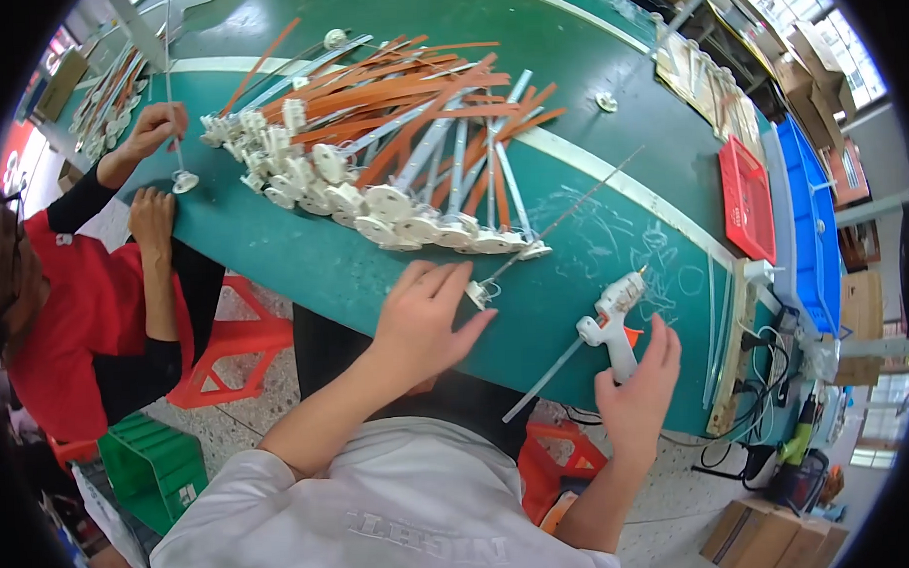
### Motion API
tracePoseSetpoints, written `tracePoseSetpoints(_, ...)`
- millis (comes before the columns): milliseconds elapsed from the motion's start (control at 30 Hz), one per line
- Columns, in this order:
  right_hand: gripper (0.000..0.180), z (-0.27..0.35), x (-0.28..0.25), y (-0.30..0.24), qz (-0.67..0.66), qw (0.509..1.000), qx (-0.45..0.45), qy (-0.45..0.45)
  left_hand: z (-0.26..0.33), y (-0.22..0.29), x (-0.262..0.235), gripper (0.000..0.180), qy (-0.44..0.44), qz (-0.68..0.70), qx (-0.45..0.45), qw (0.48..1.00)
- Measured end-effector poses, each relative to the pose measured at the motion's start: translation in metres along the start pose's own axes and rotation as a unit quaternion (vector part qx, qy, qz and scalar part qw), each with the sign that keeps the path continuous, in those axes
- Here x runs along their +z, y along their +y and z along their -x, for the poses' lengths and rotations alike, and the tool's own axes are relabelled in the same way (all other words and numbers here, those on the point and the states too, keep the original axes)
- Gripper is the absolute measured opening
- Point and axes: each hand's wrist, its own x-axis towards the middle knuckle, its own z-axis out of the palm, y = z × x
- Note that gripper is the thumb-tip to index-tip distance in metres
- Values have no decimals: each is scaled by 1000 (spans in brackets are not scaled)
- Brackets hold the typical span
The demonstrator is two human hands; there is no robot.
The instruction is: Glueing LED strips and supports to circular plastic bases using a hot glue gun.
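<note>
**White plastic glue gun (pixel 613 317) at green table's (pixel 539 321) near edge**

Nozzle points toward far edge, rightward; long axis diagonal, pale glue stick (pixel 553 374) trailing nearward. Right hand (pixel 639 393): fingers parted around handle, unclosed. Left hand (pixel 424 320): thumb apart, at thin grey rod's (pixel 572 209) white round base (pixel 479 295); grip unclear. Pale grey shirt (pixel 391 476): raised lettering.

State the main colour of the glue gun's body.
White; the glue gun's body shows best in the head view.
</note>
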Motion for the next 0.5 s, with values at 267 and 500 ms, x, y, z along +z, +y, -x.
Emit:
tracePoseSetpoints(267, 55, -15, 33, 24, -44, 999, 27, -4, 17, 6, -15, 37, -74, 316, -156, 933)
tracePoseSetpoints(500, 65, 13, 0, 53, -664, 734, 141, -19, 25, 27, -56, 42, -121, 603, -258, 745)
